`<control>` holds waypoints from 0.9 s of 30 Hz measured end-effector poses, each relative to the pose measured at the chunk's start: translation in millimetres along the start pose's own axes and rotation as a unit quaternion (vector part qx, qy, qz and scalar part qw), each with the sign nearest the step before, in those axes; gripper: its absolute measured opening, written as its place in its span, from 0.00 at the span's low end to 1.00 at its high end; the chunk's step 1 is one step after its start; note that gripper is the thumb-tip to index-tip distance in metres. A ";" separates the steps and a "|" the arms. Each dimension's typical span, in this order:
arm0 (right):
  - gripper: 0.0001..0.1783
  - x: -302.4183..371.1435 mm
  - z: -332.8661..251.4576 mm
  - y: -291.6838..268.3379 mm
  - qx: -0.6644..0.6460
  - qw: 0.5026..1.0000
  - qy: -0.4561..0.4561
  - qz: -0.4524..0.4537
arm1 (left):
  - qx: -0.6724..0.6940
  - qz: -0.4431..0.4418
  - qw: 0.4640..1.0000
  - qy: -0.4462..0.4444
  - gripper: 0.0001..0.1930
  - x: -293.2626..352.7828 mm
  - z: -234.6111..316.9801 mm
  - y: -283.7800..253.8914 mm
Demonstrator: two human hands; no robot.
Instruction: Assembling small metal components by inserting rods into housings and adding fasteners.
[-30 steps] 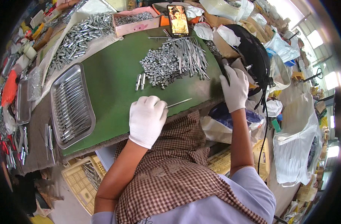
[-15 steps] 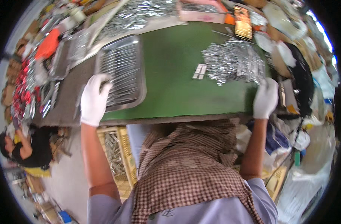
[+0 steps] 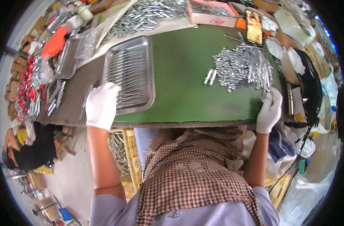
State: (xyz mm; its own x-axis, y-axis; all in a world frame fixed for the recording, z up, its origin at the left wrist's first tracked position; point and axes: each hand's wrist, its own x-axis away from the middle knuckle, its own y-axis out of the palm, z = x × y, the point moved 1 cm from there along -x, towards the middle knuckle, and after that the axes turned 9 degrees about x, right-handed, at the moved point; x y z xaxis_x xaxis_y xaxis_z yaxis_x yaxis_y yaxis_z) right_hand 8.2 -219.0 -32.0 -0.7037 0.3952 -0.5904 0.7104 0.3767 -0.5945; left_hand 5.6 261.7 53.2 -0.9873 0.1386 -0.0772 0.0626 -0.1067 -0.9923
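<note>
My left hand (image 3: 101, 105), in a white glove, is at the near left corner of a metal tray (image 3: 150, 81). Its fingers are curled together over the rim; what they hold, if anything, is hidden. Thin metal rods (image 3: 128, 69) lie side by side in the tray. My right hand (image 3: 270, 111), also gloved, is at the near right of a heap of small shiny metal pieces (image 3: 232, 67). Its fingers are bent with the tips together, close to the ends of some longer metal strips (image 3: 260, 71); I cannot make out anything between them.
Two short metal pieces (image 3: 210, 77) lie left of the heap on the green mat (image 3: 179, 83). A phone (image 3: 253, 27) and a pink box (image 3: 211, 19) of metal parts stand at the back. A yellow crate (image 3: 132, 154) is below the table edge. Another person (image 3: 34, 147) sits far left.
The whole view has shifted slightly and is sharper. The gap between my left fingers and thumb has narrowed. My right hand has drawn a little toward me, off the heap's edge.
</note>
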 end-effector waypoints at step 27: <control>0.12 0.7 -34.4 -22.4 0.093 0.924 -0.298 -0.219 | 0.301 0.049 0.930 0.205 0.14 -40.2 217.4 80.6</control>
State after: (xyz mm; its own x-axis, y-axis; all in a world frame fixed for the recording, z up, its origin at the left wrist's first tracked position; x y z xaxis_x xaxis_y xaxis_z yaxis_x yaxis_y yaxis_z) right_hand -7.8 -198.4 -0.3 -0.8453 -0.3132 -0.4329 0.3796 0.2182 -0.8991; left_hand 18.7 33.4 -2.7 -0.8345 0.4506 -0.3171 -0.0661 -0.6531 -0.7543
